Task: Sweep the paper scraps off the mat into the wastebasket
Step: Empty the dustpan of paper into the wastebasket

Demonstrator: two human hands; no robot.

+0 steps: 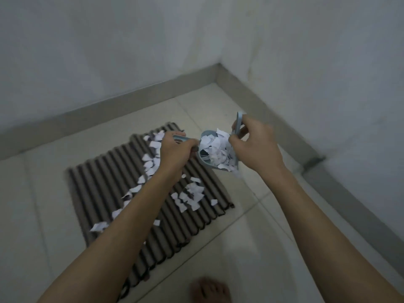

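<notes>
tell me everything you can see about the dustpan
The dustpan is small, pale blue-grey, apparently plastic, held in the air over the mat's far right corner. The left hand grips its handle; the pan tilts with its open lip low and toward the right. It is heaped with white paper scraps, a few spilling at the lip. The right hand presses in from the right.

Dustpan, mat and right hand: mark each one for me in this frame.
dustpan (204, 159): head view, on the bare pale-blue inner wall left of the heaped scraps.
mat (105, 178): head view, on bare ribs left of the scraps.
right hand (254, 147): head view, on its back.
</notes>
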